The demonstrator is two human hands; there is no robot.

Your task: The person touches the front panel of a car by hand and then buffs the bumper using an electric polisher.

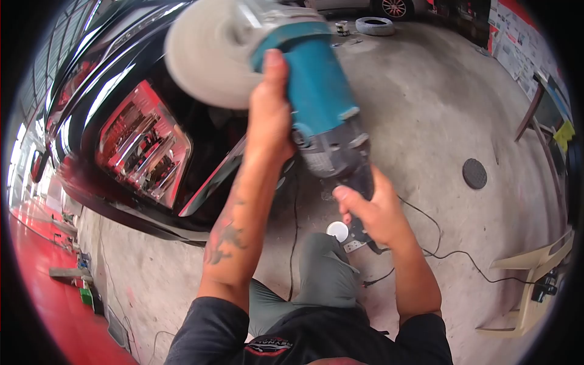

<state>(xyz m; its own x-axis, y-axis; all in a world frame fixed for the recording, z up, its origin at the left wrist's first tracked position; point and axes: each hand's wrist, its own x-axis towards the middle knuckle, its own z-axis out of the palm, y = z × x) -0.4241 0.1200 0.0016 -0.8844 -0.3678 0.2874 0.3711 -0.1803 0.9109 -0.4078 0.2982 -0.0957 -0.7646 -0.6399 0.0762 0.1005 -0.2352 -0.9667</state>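
A teal and black power polisher [319,91] is held up in front of me, tilted, with its round white pad [204,58] at the upper left, blurred. My left hand [271,106] wraps round the front of the teal body near the pad, thumb on top. Farther back, my right hand [371,210] grips the black rear handle. Beside the pad stands a glossy black car [79,164] with a window that reflects red. Whether the pad touches the car cannot be made out.
Black cords [453,252] run over the concrete floor near my legs. A beige plastic chair [535,267] lies at the right, below a round drain cover [474,174]. A white lid [337,231] is by my knee; a tire [375,26] lies farther off.
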